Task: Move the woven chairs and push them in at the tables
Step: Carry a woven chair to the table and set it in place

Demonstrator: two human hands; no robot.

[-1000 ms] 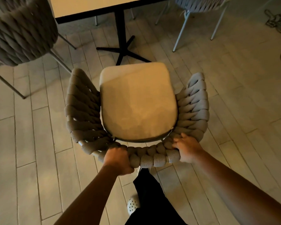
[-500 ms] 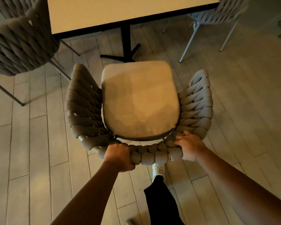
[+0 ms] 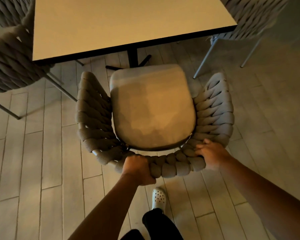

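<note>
A woven chair (image 3: 93, 118) with a thick grey rope back and a tan seat cushion (image 3: 152, 108) stands in front of me, facing the table (image 3: 121, 23). My left hand (image 3: 139, 170) is closed around the rope top of the backrest left of centre. My right hand (image 3: 211, 155) grips the same backrest at its right corner. The cushion's front edge lies just short of the table's dark near edge, above the black pedestal base (image 3: 133, 56).
A second woven chair (image 3: 9, 54) stands at the table's left side, its thin metal legs reaching toward the held chair. A third woven chair (image 3: 253, 16) stands at the right corner. Pale plank floor lies all around. My white shoe (image 3: 158, 198) is behind the chair.
The chair has slid forward toward the table; its seat front now nearly reaches the table edge and covers most of the pedestal base. I have stepped forward. Both hands keep their grip.
</note>
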